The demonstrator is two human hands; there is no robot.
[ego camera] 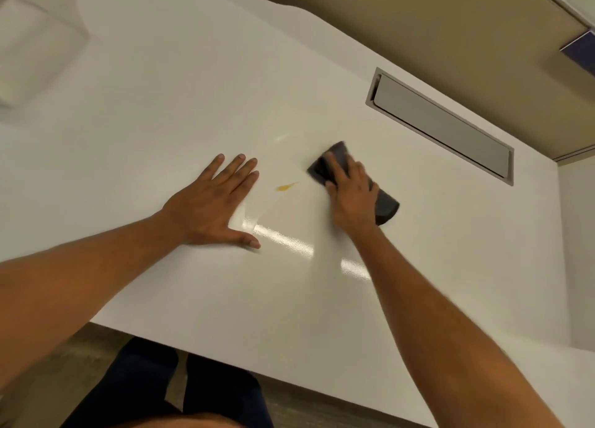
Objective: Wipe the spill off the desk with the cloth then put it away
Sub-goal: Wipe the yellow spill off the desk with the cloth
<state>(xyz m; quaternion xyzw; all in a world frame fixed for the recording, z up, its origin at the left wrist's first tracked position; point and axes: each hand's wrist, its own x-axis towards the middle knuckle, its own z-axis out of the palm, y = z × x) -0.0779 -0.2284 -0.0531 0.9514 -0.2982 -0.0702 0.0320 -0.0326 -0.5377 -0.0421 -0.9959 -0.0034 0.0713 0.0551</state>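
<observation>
A small yellow-brown spill (286, 186) lies on the white desk (161, 111), between my two hands. My right hand (351, 195) presses flat on a dark grey folded cloth (386, 207), just right of the spill; the cloth sticks out beyond my fingertips and behind my wrist. My left hand (212, 202) rests flat on the desk with fingers spread, just left of the spill, holding nothing. A faint wet smear shows on the desk above the spill.
A grey cable-tray flap (441, 124) is set into the desk at the back right. A blurred clear plastic container (35, 41) stands at the far left. A tan partition (434, 24) runs behind the desk. The desk's front edge is near my legs.
</observation>
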